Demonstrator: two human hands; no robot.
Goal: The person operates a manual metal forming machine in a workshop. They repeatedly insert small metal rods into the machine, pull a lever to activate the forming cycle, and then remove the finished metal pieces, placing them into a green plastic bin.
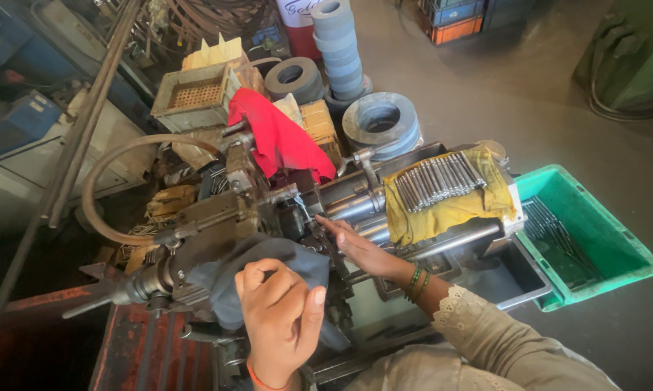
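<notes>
My left hand [279,318] is curled into a fist on a dark blue cloth [229,279] draped over the near end of a grimy metal machine [218,217]; an orange thread circles its wrist. My right hand [357,247], with green bangles at the wrist, reaches flat into the machine's middle, fingers stretched toward a dark metal part beside two shiny steel shafts [355,210]. The fingertips touch the machine; I see nothing held in them. A row of several short metal rods [439,179] lies on a yellow cloth [428,217] on top of the machine, just beyond my right hand.
A green plastic crate [616,250] with thin rods stands on the floor at right, a grey tray [518,279] beside it. A red cloth [279,137], stacked grinding wheels [341,51], a curved hose [98,185] and long steel bars [73,145] crowd the far and left sides.
</notes>
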